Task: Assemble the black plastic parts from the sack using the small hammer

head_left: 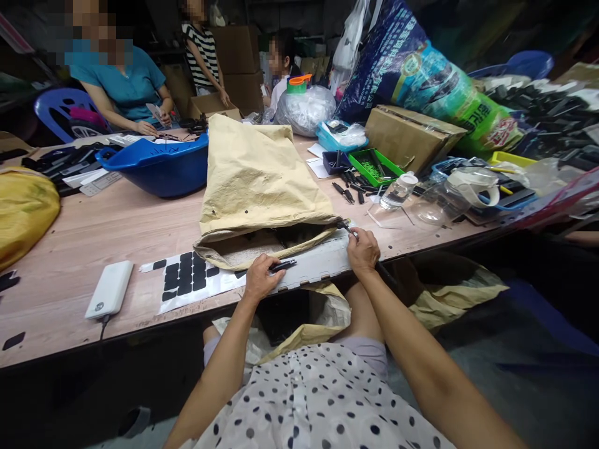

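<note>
We see both hands at the near edge of the bench (154,227). Our left hand (262,276) is closed around a slim black piece (283,265), its end pointing right. Our right hand (364,249) pinches a dark, thin piece (347,228) beside the right corner of the open mouth of a tan sack (262,181); we cannot tell whether that piece touches the sack. The sack lies flat on the bench with its mouth toward us. Between our hands, along the near edge, lies a pale flat strip (318,262).

To the left of our left hand we have a white sheet of black stickers (185,274), and farther left a white power bank (110,288) with a cable at its near end. A blue basin (161,168) stands just left of the sack, on its far half. On the right are a clear bottle (397,192), a green tray (367,167) with small green pieces and, beyond, a cardboard box (407,140). At the far left, a co-worker in a blue top (135,81) handles small things.
</note>
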Tool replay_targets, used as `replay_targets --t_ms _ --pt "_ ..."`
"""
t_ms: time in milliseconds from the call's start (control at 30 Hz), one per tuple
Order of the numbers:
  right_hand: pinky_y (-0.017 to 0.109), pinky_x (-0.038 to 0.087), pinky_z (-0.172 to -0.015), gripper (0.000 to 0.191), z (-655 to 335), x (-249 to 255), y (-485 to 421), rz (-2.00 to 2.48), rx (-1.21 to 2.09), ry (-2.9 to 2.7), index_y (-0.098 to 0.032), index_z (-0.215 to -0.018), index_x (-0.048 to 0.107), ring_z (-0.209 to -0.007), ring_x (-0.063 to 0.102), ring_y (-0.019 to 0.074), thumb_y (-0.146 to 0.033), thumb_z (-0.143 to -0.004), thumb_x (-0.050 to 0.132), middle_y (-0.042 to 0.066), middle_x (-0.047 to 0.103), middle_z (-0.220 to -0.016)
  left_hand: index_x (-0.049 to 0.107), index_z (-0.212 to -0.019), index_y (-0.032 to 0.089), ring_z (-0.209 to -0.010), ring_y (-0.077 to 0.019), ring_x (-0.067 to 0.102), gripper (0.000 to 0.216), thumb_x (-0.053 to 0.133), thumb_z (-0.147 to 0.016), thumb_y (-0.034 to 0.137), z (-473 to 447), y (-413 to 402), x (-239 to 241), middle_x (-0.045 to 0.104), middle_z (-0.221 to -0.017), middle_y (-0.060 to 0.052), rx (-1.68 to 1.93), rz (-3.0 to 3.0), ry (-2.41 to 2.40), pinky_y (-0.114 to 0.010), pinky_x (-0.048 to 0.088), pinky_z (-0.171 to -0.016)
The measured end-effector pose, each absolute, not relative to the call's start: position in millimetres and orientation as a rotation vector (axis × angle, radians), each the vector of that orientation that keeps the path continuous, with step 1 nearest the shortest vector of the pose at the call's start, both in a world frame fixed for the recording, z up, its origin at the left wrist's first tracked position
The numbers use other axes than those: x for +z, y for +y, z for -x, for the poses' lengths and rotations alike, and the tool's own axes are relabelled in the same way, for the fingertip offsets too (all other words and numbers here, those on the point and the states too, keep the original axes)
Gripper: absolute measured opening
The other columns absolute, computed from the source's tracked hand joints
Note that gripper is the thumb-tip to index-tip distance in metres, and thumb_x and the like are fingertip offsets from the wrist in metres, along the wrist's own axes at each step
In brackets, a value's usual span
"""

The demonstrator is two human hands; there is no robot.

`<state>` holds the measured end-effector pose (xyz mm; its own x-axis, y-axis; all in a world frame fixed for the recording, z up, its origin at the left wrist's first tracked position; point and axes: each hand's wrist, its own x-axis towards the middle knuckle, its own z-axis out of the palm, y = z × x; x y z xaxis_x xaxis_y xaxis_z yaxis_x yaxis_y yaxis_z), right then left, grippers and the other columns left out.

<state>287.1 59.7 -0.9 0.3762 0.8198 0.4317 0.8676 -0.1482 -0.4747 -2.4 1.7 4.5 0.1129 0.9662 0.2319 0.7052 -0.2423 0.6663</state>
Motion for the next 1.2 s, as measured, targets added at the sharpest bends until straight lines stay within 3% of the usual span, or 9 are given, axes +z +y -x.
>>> replay_targets --t_ms 300,633,800,967,1100,1200 --pt "0.034 0.033 -0.074 0.026 -277 -8 58 2.035 -0.172 -1.511 -0.02 -0.107 0.072 -0.091 0.05 0.0265 -0.021 -0.093 0.05 0.011 0.062 -0.095 0.069 -0.093 0.022 -0.078 -0.018 0.062 0.011 0.065 -0.087 0.031 5 -23 15 0.066 -0.083 -0.003 1.005 -2.139 1.416 -0.03 0.051 -0.072" --pt "0.035 0.032 -0.072 0.025 -275 -11 59 2.018 -0.229 -1.515 -0.021 -0.106 0.071 -0.09 0.049 0.027 -0.022 -0.093 0.05 0.012 0.062 -0.094 0.069 -0.096 0.024 -0.074 -0.0177 0.064 0.013 0.061 -0.086 0.025 -6 -97 -10 0.066 -0.084 -0.005 0.681 -2.393 1.348 -0.029 0.052 -0.065" --pt "0.036 0.033 -0.073 0.025 -271 -9 58 2.024 -0.196 -1.496 -0.021 -0.108 0.071 -0.092 0.05 0.0274 -0.022 -0.093 0.05 0.012 0.062 -0.095 0.068 -0.102 0.024 -0.076 -0.0167 0.064 0.016 0.057 -0.091 0.026 -19 -80 0 0.064 -0.087 -0.004 0.907 -2.264 1.383 -0.027 0.054 -0.069" --pt "0.036 0.034 -0.075 0.027 -271 -9 57 1.989 -0.118 -1.471 -0.021 -0.11 0.071 -0.093 0.049 0.027 -0.022 -0.095 0.049 0.012 0.062 -0.096 0.071 -0.103 0.024 -0.095 -0.0259 0.059 0.018 0.061 -0.089 0.027 -30 -11 30 0.061 -0.095 -0.008 1.133 -2.117 1.715 -0.04 0.051 -0.09" --pt "0.036 0.035 -0.074 0.027 -275 -12 58 1.965 -0.115 -1.38 -0.022 -0.109 0.072 -0.091 0.05 0.0263 -0.023 -0.093 0.05 0.011 0.061 -0.096 0.072 -0.107 0.024 -0.12 -0.039 0.048 0.026 0.066 -0.082 0.022 -20 41 43 0.057 -0.125 -0.016 1.124 -1.982 2.115 -0.057 0.042 -0.101" --pt "0.036 0.034 -0.071 0.027 -286 -13 62 2.017 -0.181 -1.247 -0.022 -0.106 0.074 -0.089 0.051 0.026 -0.021 -0.09 0.051 0.011 0.061 -0.095 0.071 -0.111 0.026 -0.134 -0.0425 0.038 0.036 0.067 -0.077 0.016 -7 64 42 0.051 -0.141 -0.015 1.023 -1.974 2.261 -0.063 0.034 -0.107"
